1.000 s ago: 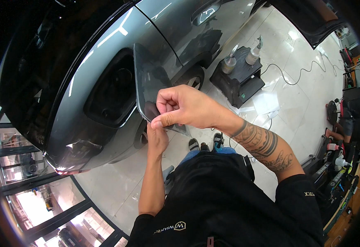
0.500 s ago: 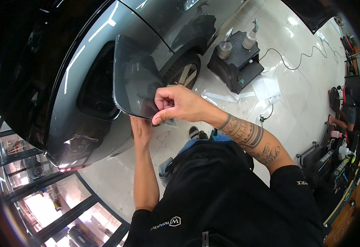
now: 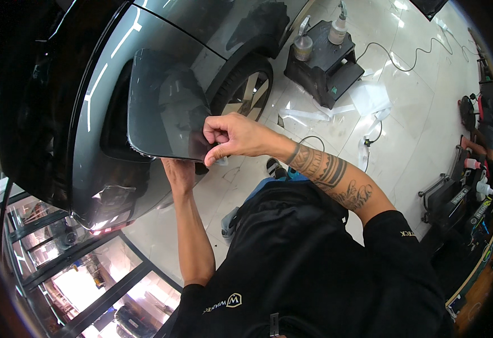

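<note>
Flap (image 3: 165,107), glossy and round-cornered, faces me more broadly than before. My right hand (image 3: 232,136) pinches its corner; my left hand (image 3: 179,176) sits beneath, its grip hidden.

Windows (image 3: 77,284) glare white, streaks gleam on the car (image 3: 95,143), and fisheye edges darken.

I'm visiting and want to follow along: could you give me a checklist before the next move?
1. Flap open on the car: ok.
2. Right hand at the flap: ok.
3. Left hand holding firmly: cannot tell, fingers hidden.
4. Flap edge smooth: not ok, looks ragged at lower left.
5. Spray bottles standing on the step stool: ok.
6. Floor unlittered: not ok, white sheet lies there.
</note>
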Demonstrator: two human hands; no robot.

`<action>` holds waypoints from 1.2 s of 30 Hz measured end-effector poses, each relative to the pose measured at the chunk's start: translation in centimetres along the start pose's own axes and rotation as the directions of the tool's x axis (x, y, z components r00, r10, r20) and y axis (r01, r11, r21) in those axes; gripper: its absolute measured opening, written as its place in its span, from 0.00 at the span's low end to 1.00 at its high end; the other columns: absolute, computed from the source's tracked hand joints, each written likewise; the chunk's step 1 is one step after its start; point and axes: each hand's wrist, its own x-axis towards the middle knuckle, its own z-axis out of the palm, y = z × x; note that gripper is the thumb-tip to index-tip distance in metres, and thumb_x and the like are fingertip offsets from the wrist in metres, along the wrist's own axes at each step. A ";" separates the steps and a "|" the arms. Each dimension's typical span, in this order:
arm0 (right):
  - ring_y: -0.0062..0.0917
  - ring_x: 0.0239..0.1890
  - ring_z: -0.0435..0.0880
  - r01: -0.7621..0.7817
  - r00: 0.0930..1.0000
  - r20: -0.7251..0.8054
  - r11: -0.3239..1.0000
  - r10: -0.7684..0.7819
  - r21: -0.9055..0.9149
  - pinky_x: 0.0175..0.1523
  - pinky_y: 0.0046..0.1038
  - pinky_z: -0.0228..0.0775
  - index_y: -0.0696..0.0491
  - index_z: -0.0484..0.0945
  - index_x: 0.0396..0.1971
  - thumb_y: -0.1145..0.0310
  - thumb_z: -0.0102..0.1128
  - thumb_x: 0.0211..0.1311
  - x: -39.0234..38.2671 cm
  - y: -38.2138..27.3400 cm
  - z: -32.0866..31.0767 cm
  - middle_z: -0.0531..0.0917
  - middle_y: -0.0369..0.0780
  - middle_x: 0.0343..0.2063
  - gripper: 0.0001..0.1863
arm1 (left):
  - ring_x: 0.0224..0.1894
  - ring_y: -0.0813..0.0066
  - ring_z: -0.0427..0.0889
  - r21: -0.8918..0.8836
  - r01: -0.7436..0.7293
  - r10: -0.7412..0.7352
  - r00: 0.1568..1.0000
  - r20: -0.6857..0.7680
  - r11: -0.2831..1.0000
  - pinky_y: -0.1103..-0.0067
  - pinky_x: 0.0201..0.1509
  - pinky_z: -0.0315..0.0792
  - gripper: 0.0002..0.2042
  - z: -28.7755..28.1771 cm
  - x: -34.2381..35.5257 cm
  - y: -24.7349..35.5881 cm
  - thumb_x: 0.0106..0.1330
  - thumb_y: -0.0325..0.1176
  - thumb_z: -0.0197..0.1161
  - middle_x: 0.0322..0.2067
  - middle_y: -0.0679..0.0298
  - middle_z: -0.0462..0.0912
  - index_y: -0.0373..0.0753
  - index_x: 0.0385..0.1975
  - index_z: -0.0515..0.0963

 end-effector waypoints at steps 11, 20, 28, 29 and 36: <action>0.14 0.18 0.56 -0.022 1.000 -0.018 0.999 0.023 0.039 0.22 0.21 0.48 0.53 0.65 0.21 0.59 0.77 0.35 -1.4 3.5 -0.4 0.59 0.30 0.13 0.25 | 0.48 0.70 0.73 -0.689 0.342 -0.398 0.913 0.085 0.639 0.76 0.48 0.71 0.24 0.2 -1.0 -2.0 0.64 0.49 0.51 0.47 0.63 0.70 0.43 0.55 0.61; 0.23 0.17 0.62 0.174 0.984 -0.003 0.968 -0.178 -0.183 0.23 0.27 0.54 0.54 0.64 0.22 0.55 0.76 0.33 -1.0 3.5 -1.2 0.63 0.35 0.13 0.27 | 0.48 0.72 0.73 -0.708 0.305 -0.389 0.920 0.046 0.637 0.77 0.46 0.71 0.31 -0.1 -0.9 -1.9 0.63 0.60 0.47 0.48 0.63 0.70 0.40 0.56 0.61; 0.18 0.19 0.67 0.201 0.976 0.121 0.957 -0.178 -0.208 0.25 0.25 0.59 0.56 0.67 0.21 0.57 0.73 0.39 -0.1 3.8 -2.5 0.69 0.34 0.14 0.23 | 0.49 0.72 0.71 -0.735 0.321 -0.413 0.909 0.061 0.598 0.76 0.48 0.70 0.28 -0.3 -1.1 -2.3 0.64 0.55 0.48 0.49 0.63 0.69 0.39 0.56 0.63; 0.16 0.20 0.68 0.138 0.990 -0.005 0.988 -0.138 0.069 0.26 0.23 0.61 0.56 0.69 0.21 0.58 0.71 0.43 0.2 4.7 -2.5 0.71 0.33 0.15 0.21 | 0.50 0.71 0.71 -0.735 0.305 -0.407 0.912 0.043 0.606 0.75 0.49 0.70 0.28 -0.3 -1.1 -2.3 0.64 0.55 0.48 0.49 0.63 0.69 0.39 0.56 0.63; 0.10 0.19 0.61 -0.080 0.943 -0.315 0.992 0.106 0.095 0.22 0.19 0.53 0.56 0.74 0.19 0.56 0.66 0.53 -2.1 8.4 -4.2 0.67 0.27 0.13 0.18 | 0.52 0.64 0.71 -0.618 0.307 -0.404 0.914 -0.019 0.724 0.74 0.50 0.70 0.24 0.3 -0.4 -2.0 0.67 0.48 0.44 0.50 0.60 0.70 0.36 0.55 0.63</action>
